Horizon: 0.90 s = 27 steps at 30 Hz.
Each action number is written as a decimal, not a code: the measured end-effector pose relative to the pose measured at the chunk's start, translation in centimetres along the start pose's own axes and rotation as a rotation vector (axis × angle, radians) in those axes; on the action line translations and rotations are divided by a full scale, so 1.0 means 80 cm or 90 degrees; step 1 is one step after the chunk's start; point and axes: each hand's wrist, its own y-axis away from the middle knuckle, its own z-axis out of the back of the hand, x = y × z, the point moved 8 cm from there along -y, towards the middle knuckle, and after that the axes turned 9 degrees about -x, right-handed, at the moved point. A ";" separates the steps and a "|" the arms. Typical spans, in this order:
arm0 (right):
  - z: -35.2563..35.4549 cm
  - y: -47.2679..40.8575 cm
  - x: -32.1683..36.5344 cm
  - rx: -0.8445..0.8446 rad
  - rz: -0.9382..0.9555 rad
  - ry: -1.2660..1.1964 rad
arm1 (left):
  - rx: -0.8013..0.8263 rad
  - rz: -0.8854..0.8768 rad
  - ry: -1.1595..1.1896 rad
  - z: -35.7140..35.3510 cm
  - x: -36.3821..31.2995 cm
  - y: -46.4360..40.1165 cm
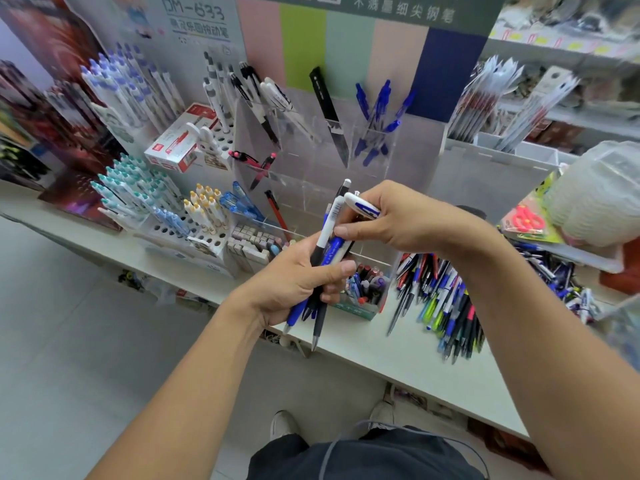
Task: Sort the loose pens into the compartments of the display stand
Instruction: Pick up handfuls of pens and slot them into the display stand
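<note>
Mid-sort at a stationery counter: the left hand [294,282] clenches a bundle of pens [325,258] at centre frame, while the right hand [398,216] pinches a white-and-blue pen [363,206] above it. The clear display stand [346,161], upper centre, holds only a few pens per compartment; a big loose pile [446,299] at right-centre awaits, so approx. most work left.

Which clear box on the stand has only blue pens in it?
The upper right compartment, just below the dark blue panel. Its blue pens stand alone; the neighbouring compartments hold black or black-and-white pens instead.
</note>
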 end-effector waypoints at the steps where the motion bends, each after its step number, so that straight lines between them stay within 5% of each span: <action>1: 0.001 0.001 -0.001 -0.012 0.000 -0.008 | 0.015 0.014 0.052 -0.002 0.002 -0.001; 5: 0.008 0.002 -0.003 -0.119 -0.012 -0.045 | 0.031 0.037 0.170 -0.009 0.004 -0.002; 11: 0.033 0.004 -0.011 -0.284 -0.031 -0.059 | -0.020 0.051 0.082 0.002 0.009 0.005; 16: 0.026 0.002 -0.001 -0.247 -0.033 -0.130 | -0.027 0.029 -0.065 0.001 0.006 0.008; 19: 0.016 0.003 -0.008 -0.161 -0.121 -0.218 | -0.054 0.003 -0.127 0.005 0.002 0.007; 27: 0.002 0.002 -0.017 0.081 -0.116 -0.187 | -0.003 0.013 -0.205 0.009 -0.002 0.013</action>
